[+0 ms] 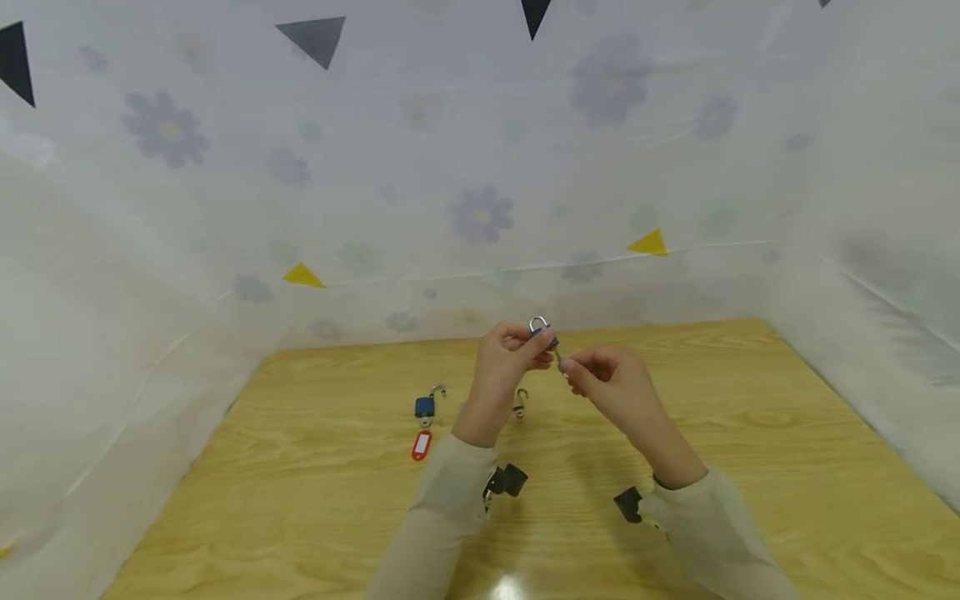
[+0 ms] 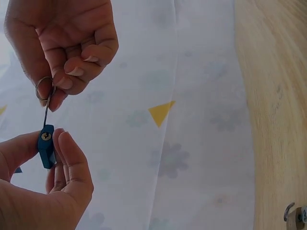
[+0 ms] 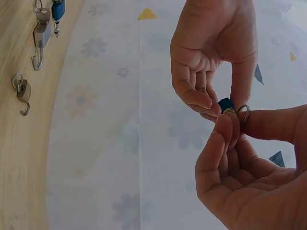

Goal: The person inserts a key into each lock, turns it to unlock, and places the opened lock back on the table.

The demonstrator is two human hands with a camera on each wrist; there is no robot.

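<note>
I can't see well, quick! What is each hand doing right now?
Left hand: pinches a small blue padlock.
Right hand: pinches a key on a ring, its tip in the padlock's keyhole.

Bright, even, diffuse light. Glare spot on near table (image 1: 507,586) edge; soft shadows beneath both arms. Head view bows at edges, slightly soft. Wrist views sharp up close.

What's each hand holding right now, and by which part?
Left hand pinches the small blue padlock by its body; right hand pinches the key at its ring end.
</note>
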